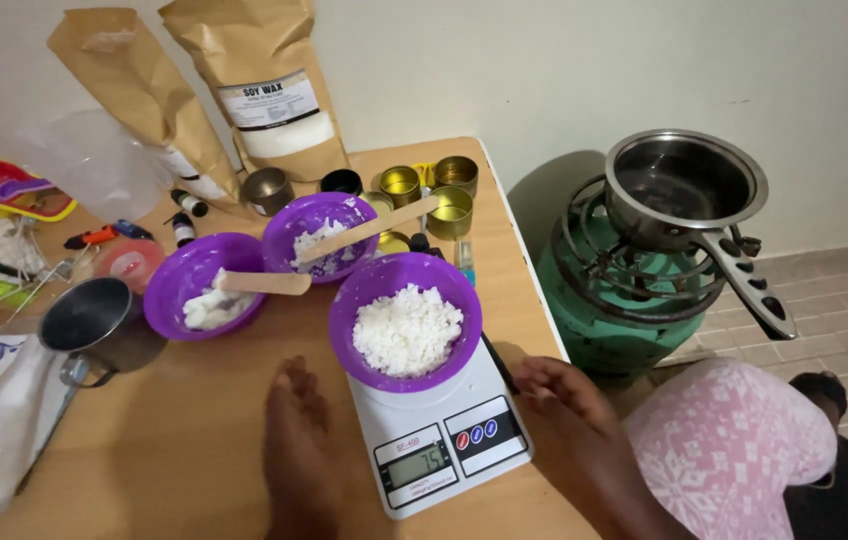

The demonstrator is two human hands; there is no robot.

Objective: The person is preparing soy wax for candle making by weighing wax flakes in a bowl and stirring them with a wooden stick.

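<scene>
A purple bowl point(359, 300) heaped with white flakes stands on a white kitchen scale point(444, 440) at the table's front. My left hand point(297, 445) lies flat on the wooden table point(184, 440), just left of the scale, holding nothing. My right hand point(562, 395) rests with loosely spread fingers at the scale's right edge, near the table's rim. Behind stand two more purple bowls point(184, 280) point(294, 220) with white flakes, each with a wooden spatula point(264, 282) point(374, 228) lying in it.
Two brown paper bags point(274, 60) lean on the wall. Small gold tins point(449, 195) cluster behind the bowls. A steel mug point(99, 325) stands at left. On the floor to the right, a steel saucepan point(684, 190) sits on a green gas burner point(594, 300).
</scene>
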